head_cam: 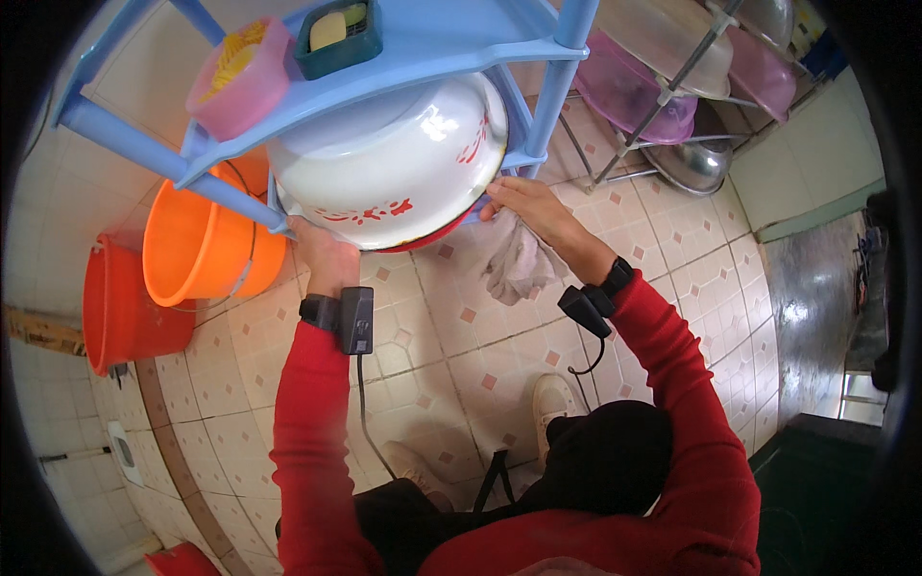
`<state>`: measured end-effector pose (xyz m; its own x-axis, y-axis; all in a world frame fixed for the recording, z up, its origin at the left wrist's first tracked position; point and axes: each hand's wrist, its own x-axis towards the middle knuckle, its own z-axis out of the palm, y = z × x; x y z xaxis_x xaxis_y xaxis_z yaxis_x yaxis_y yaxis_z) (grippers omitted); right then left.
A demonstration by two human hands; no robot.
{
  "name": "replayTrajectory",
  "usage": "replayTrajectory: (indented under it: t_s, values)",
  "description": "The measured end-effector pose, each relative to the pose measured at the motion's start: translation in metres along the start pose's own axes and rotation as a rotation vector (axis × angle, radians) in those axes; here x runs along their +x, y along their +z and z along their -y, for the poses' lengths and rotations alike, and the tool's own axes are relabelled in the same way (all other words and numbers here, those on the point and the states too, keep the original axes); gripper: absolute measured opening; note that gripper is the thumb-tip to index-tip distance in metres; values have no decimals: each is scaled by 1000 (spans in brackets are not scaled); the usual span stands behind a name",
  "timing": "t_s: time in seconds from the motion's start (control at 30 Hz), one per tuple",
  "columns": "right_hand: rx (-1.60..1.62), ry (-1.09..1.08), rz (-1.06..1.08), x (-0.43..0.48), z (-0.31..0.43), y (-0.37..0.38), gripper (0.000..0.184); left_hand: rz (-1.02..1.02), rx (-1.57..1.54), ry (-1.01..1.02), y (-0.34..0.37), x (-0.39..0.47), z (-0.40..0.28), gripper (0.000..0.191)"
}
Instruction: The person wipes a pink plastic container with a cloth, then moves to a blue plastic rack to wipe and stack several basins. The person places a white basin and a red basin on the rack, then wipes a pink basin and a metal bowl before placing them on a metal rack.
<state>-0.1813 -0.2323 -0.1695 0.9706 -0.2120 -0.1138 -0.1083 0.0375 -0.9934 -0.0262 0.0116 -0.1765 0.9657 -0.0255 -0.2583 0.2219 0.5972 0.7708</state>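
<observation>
A white enamel basin (389, 158) with red floral marks lies upside down and tilted inside a blue plastic shelf rack (446, 54). A red edge (425, 237) shows just beneath its rim. My left hand (324, 252) grips the basin's near left edge, close to the rack's front post; its fingertips are hidden. At the right side of the rim is my right hand (529, 209), its fingers on the edge. A crumpled greyish cloth (522, 263) hangs from that same hand, above the tiled floor.
On the rack's upper shelf stand a pink container (241, 79) with something yellow inside and a green soap dish (338, 39). Orange (209, 241) and red (137, 302) buckets stand at left. At right, a metal rack (637, 122) holds several basins. Tiled floor (468, 345) lies below.
</observation>
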Motion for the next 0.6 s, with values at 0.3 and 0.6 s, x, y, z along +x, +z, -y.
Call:
replayTrajectory:
  t_s: [0.3, 0.6]
  values:
    - [-93, -57, -181, 27, -16, 10, 33, -159, 201, 72, -1, 7, 0, 56]
    - [-236, 32, -374, 23, -2, 17, 34, -111, 610, -205, -7, -11, -19, 57]
